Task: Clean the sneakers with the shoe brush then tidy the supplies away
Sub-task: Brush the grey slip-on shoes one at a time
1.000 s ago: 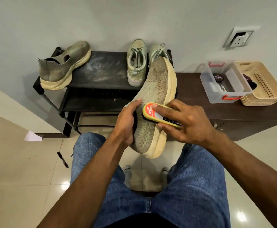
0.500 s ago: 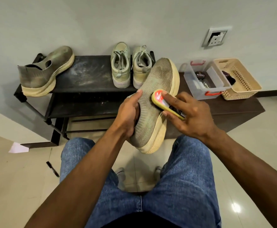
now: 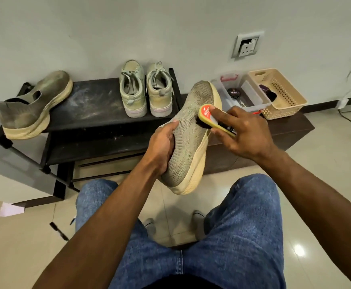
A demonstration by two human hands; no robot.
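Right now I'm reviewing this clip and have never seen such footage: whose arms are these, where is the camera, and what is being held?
No machine here: a seated person wears a wide-angle camera on the head, looking down at their own arms. The left hand grips a knit sneaker by its opening; the right hand holds a yellow shoe brush with its bristles against the upper. On the black rack stand the matching sneaker and a laced pair. On the brown cabinet sit a clear box and a beige basket.
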